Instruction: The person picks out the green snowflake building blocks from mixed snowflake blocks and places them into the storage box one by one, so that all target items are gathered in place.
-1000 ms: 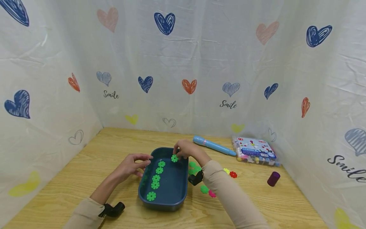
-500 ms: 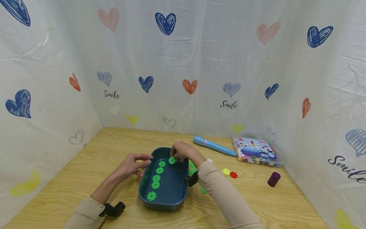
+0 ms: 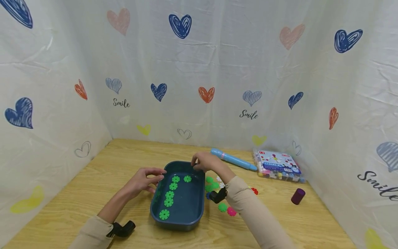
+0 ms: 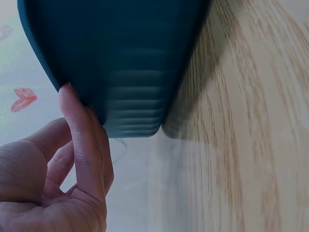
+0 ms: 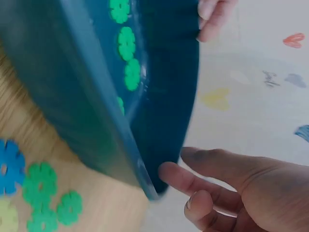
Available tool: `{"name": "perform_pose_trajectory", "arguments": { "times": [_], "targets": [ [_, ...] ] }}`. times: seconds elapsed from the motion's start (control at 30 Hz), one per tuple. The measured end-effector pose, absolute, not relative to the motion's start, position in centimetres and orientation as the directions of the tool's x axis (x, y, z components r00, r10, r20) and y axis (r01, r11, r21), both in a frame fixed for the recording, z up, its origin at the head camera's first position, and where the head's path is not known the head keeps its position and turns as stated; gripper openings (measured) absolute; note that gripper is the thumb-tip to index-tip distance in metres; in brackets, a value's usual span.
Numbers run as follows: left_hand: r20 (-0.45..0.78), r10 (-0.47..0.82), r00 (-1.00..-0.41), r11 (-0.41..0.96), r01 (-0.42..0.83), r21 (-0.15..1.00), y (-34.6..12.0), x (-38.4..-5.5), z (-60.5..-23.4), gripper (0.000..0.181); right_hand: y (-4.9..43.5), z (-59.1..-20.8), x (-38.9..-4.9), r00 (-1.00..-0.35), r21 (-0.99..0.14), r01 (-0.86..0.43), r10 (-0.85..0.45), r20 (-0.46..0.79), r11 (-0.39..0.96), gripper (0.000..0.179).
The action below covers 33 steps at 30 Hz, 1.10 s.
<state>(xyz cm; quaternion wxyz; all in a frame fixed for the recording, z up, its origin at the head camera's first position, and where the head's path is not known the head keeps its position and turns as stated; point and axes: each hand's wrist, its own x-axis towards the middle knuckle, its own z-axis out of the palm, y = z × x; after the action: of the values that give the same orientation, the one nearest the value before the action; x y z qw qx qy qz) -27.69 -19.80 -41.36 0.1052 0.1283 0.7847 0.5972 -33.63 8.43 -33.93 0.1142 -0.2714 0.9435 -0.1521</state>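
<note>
We see 6 notched green flower discs (image 3: 169, 194) lying in the dark blue tray (image 3: 188, 207), round-cornered with ribbed outer walls. The left hand (image 3: 141, 181) touches its rim with extended fingers; the right hand (image 3: 205, 161), fingers apart and loosely bent, is at the far right corner. Multicoloured discs (image 3: 222, 207) lie on the wood-grain tabletop (image 3: 130, 155) alongside; beyond, we find a smooth, tapered blue tube (image 3: 234, 160).

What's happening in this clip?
A person's left hand touches the left rim of a blue tray, while their right hand is at its far right corner, with no disc visible in it. Six green discs lie inside: five in a rough line, one right of its far end. Loose discs lie outside, to the right.
</note>
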Motion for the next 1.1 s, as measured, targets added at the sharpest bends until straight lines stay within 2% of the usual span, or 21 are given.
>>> {"name": "perform_pose_trajectory", "arguments": {
  "times": [0.2,0.43,0.73,1.1],
  "targets": [
    [-0.014,0.324,-0.946,0.268,0.078,0.96,-19.9,-27.5,-41.3,0.048,11.6,-33.3,-31.9,-0.794,-0.417,-0.522,-0.602,-0.082,0.744,0.02],
    [-0.017,0.316,-0.949,0.269,0.072,0.96,-19.9,-27.5,-41.4,0.047,15.6,-33.3,-29.7,-0.761,-0.374,-0.578,-0.644,-0.073,0.725,0.021],
    [-0.036,0.296,-0.954,0.275,0.05,0.96,-19.7,-27.8,-41.1,0.047,19.2,-36.1,-27.4,-0.727,-0.392,-0.59,-0.676,-0.124,0.706,0.02],
    [-0.03,0.303,-0.953,0.255,0.05,0.966,-19.8,-27.6,-41.2,0.046,20.4,-39.7,-25.3,-0.715,-0.428,-0.605,-0.694,-0.077,0.671,0.019]
  ]
}}
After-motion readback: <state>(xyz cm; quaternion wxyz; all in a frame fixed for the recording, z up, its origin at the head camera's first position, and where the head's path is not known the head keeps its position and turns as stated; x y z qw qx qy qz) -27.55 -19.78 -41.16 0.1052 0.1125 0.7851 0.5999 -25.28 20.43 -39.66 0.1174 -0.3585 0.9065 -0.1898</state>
